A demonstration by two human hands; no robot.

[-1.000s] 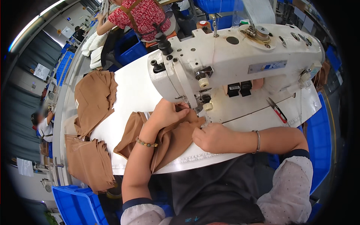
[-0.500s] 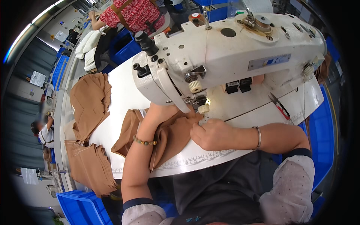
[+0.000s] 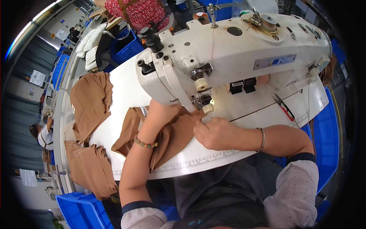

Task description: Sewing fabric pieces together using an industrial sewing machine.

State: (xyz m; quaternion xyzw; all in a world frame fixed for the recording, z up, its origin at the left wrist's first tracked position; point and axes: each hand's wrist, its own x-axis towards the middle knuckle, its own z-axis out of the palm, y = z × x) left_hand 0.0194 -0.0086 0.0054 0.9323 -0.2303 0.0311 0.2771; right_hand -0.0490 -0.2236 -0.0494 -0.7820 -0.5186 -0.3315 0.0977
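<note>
A piece of brown fabric (image 3: 179, 133) lies bunched and folded on the white sewing table, its far end under the head of a white sewing machine (image 3: 228, 49). My left hand (image 3: 164, 111) rests on the fabric left of the needle area; the machine head hides its fingers. Close to the presser foot, my right hand (image 3: 214, 133) is closed in a pinch at the fabric's right edge. A small pale bit (image 3: 206, 119) shows by its fingertips, too small to name. The machine's lamp shines beside the needle.
Two stacks of cut brown pieces, an upper stack (image 3: 91, 101) and a lower stack (image 3: 89, 168), lie at the left. Red-handled thread snips (image 3: 284, 107) lie at the right. Blue crates (image 3: 85, 210) stand around the table. A person in a red patterned top (image 3: 143, 15) sits beyond.
My left forearm has shifted slightly left, and the fabric lies a little differently beneath it. My right hand stays nearly in place. The far person's arm has moved farther out of view.
</note>
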